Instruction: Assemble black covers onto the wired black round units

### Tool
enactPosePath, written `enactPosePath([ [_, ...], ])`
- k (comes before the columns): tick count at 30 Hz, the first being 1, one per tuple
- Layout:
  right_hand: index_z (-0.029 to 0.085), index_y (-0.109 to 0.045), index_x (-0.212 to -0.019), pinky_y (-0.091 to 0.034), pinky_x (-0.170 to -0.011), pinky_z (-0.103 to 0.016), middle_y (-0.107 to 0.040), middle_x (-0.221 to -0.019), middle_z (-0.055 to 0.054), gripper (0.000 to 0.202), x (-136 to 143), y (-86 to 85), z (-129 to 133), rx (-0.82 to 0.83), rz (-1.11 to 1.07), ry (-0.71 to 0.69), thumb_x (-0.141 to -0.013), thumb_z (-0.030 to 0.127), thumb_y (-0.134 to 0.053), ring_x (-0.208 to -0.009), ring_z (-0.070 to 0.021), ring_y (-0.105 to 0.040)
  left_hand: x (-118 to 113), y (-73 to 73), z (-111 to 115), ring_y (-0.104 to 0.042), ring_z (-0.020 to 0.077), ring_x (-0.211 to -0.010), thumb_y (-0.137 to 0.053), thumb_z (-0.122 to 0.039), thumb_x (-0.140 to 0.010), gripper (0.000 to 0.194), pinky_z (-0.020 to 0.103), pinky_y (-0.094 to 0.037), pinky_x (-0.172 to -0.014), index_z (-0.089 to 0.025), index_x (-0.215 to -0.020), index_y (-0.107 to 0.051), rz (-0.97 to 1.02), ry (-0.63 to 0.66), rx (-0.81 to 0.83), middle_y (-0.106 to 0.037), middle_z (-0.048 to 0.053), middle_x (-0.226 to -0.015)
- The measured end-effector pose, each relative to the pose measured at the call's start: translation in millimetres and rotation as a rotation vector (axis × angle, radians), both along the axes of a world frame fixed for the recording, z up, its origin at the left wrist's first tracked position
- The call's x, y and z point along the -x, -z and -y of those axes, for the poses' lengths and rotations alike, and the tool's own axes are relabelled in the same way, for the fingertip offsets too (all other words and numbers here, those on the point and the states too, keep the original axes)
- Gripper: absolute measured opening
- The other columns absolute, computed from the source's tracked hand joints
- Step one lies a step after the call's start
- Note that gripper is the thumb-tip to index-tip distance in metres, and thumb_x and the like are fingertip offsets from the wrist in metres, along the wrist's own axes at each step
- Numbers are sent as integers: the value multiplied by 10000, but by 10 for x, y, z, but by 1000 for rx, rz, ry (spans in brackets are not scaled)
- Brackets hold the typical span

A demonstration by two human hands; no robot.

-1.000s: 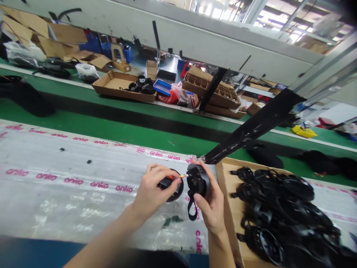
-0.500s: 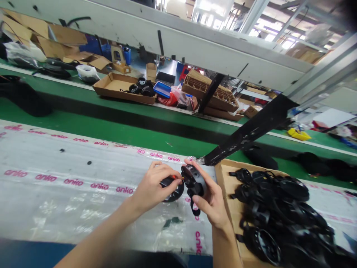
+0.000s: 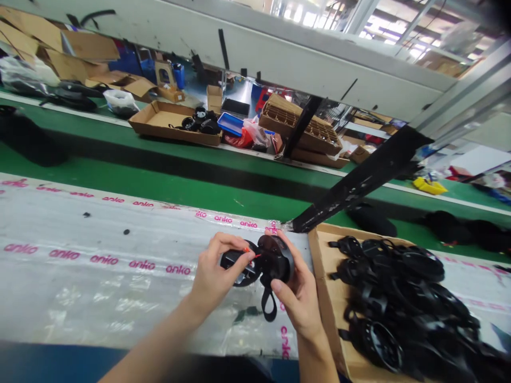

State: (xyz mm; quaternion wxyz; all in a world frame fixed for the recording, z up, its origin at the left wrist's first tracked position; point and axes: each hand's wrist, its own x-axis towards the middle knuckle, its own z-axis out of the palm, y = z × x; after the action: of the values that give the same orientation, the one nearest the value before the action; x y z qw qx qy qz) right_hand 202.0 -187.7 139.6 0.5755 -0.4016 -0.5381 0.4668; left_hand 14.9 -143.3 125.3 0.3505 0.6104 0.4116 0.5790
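Observation:
My left hand (image 3: 215, 274) is closed, with thumb and forefinger pinched by a small red wire (image 3: 252, 255). A round black part with a pale marking (image 3: 246, 276) sits beneath those fingers; whether the hand also grips it I cannot tell. My right hand (image 3: 301, 298) is wrapped round a black round housing (image 3: 275, 256), its hollow side turned toward the left hand. From the housing's lower side hangs a black strap loop (image 3: 270, 308). The two round parts are close together, and the red wire runs between them.
On the right, a cardboard tray (image 3: 324, 298) holds several black round parts with straps. A black-wrapped post (image 3: 359, 178) slants up behind it. Printed plastic film (image 3: 99, 298) covers the bench. Across the green surface stands another cardboard box (image 3: 159, 119) with black parts.
The housing in my right hand has turned, showing more of its inside, and its strap loop now hangs lower. My left hand has tilted, exposing more of the round part under it.

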Motion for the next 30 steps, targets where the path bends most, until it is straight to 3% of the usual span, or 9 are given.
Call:
enactPosePath([
  [5,357,-564,-1591,-475,-1293,-511,-606,-1625,-67,673,56,50,3,-19,-38,42,-965,393,-808,-1524,-320,-569,-7,-62,-35,-744,192,-934,-730,-209,-1030,57,385,-509,-935,-251,-1031,-691,-255,4,-238,-790,-8,-965],
  [11,379,-556,-1593,-512,-1267,-463,-562,-1666,-37,677,55,-23,2,-12,-15,32,-967,382,-815,-1525,-287,-572,95,-58,-23,-731,198,-964,-745,-233,-1026,88,363,-513,-892,-265,-1102,-713,-272,8,-176,-799,-4,-1006],
  [18,368,-572,-1585,-493,-1280,-482,-593,-1638,-48,670,12,24,10,-2,-65,18,-961,362,-817,-1521,-301,-576,102,-102,-53,-696,199,-1091,-684,-165,-1058,206,378,-455,-1004,-299,-1199,-751,-302,188,-208,-792,1,-1092],
  [22,351,-543,-1609,-477,-1288,-526,-602,-1627,-68,686,-28,24,16,25,-80,17,-974,392,-798,-1515,-319,-580,104,-95,-62,-693,199,-1087,-649,-131,-1067,234,389,-446,-1006,-297,-1196,-751,-301,207,-201,-784,7,-1092],
  [27,353,-571,-1585,-523,-1256,-511,-593,-1637,-62,673,-53,-60,15,-6,53,7,-961,373,-819,-1514,-316,-583,85,-66,-65,-707,214,-1087,-649,-141,-1065,218,406,-443,-1019,-303,-1158,-762,-290,224,-226,-789,11,-1072],
  [30,371,-571,-1585,-536,-1245,-489,-608,-1623,-59,682,-59,-85,13,-28,71,-46,-954,357,-828,-1517,-301,-580,59,-66,-59,-720,228,-1051,-718,-209,-1033,114,392,-497,-975,-278,-1123,-730,-222,175,-113,-787,27,-1048],
])
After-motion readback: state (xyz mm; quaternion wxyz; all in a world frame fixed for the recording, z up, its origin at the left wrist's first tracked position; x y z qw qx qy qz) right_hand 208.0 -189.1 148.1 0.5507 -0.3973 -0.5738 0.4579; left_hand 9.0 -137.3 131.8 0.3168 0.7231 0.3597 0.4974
